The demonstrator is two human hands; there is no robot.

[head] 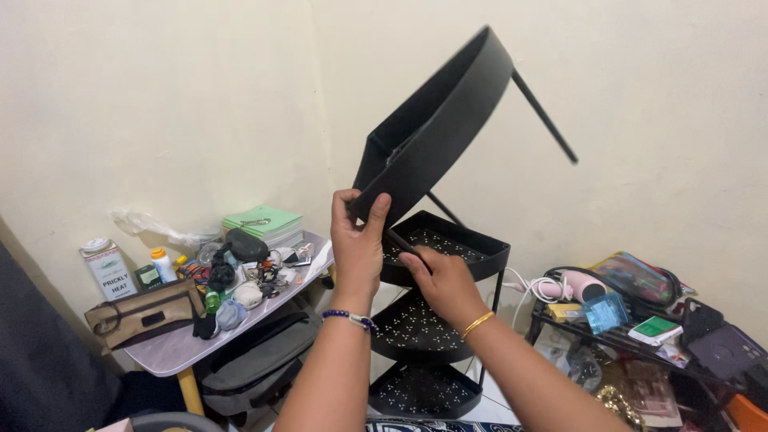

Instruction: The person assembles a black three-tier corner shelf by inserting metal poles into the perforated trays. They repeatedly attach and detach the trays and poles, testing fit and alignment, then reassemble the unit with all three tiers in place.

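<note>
Fingers (376, 210) of left hand (358, 244) grasp tilted black tray (436, 120); right hand (444, 282) pinches its rod (398, 239).

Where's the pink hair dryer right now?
The pink hair dryer lies at right on the low black rack, beside the corner shelf.

On the left table we see 1 white labelled tin (106, 269) and 1 small white bottle (163, 265) with an orange cap beside it.

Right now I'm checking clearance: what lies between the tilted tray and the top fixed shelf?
Head view: only a thin black rod and the right hand, resting on the shelf under the tray.
</note>
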